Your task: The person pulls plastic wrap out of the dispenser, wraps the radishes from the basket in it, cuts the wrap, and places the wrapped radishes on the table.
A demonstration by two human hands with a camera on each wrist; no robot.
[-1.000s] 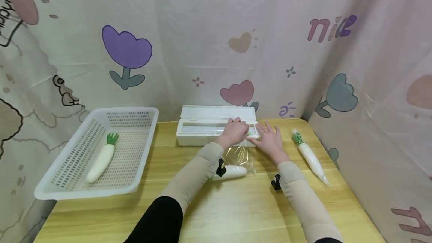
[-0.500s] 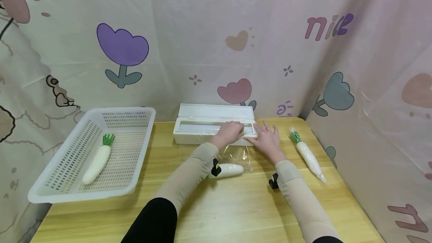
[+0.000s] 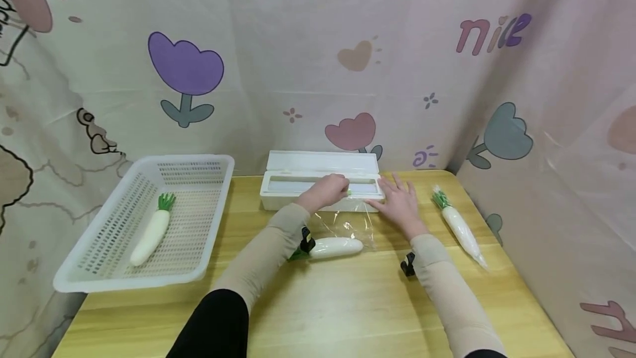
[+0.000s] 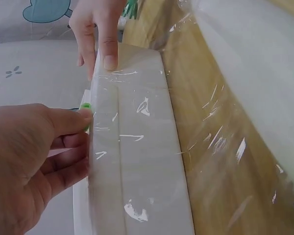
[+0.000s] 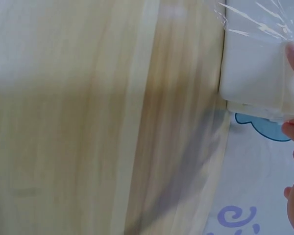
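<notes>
My left hand [image 3: 325,191] pinches a small green slider [image 4: 85,106] at the top edge of a white cling film dispenser [image 3: 283,202], whose lid stands raised. My right hand [image 3: 399,203] rests on the dispenser's right end, its thumb pressing the front over the film and its other fingers straight past the end. Clear cling film [image 3: 343,226] hangs over the front onto the table. Just in front lies a white radish [image 3: 338,247], its green leaves partly hidden by my left wrist.
At the left, a white perforated basket [image 3: 149,280] holds another white radish [image 3: 151,236]. A film-wrapped radish [image 3: 459,228] lies to the right on the wooden table [image 3: 358,308]. A patterned curtain [image 3: 278,70] hangs behind.
My left hand has slid leftward along the dispenser's top edge with the slider. The right hand stays at the right end. More of the nearby radish's leaves show now.
</notes>
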